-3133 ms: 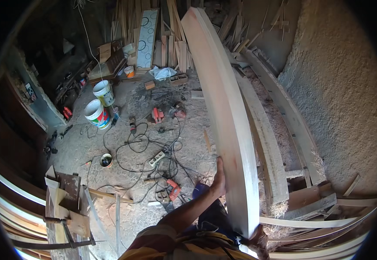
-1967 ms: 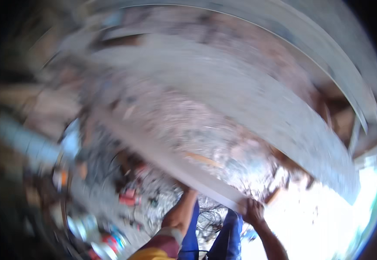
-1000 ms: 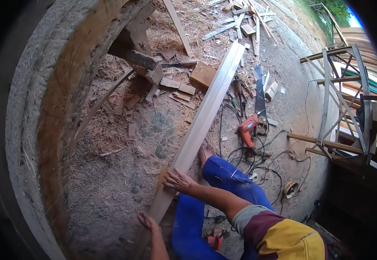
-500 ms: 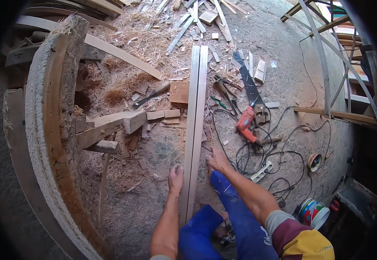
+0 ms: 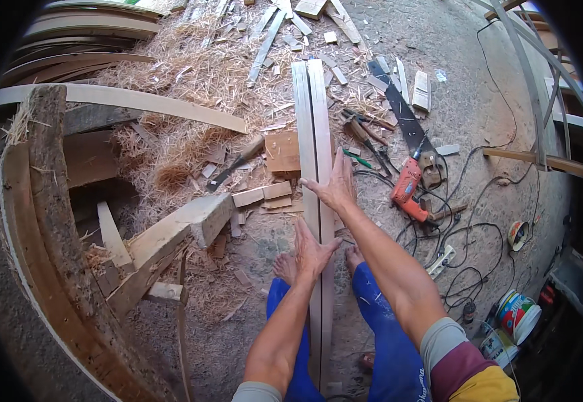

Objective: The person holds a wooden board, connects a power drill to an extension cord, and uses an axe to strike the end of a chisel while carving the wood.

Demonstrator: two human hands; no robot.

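Two long pale timber strips (image 5: 319, 107) lie side by side, pointing away from me, with a narrow dark gap between them and a reddish wooden block (image 5: 281, 151) beside their far part. My right hand (image 5: 335, 184) rests on them, its fingers stretched forward and thumb spread across the left strip. Closer to me, my left hand (image 5: 311, 251) lies open against them, fingers extended and thumb reaching rightward. My bare feet and blue-clad legs are on either side of the strips.
An orange drill (image 5: 409, 184), black handsaw (image 5: 402, 110), hand tools (image 5: 372, 144) and tangled cables lie at right, with paint buckets (image 5: 516, 315) below. A heavy rough beam frame (image 5: 53, 201) fills the left. Shavings, offcuts and a chisel (image 5: 234, 164) surround it. A trestle (image 5: 533, 100) stands upper right.
The board held upright earlier now lies lengthwise on the floor as two strips. In the last half second both hands have moved forward onto them, and my legs now straddle them.
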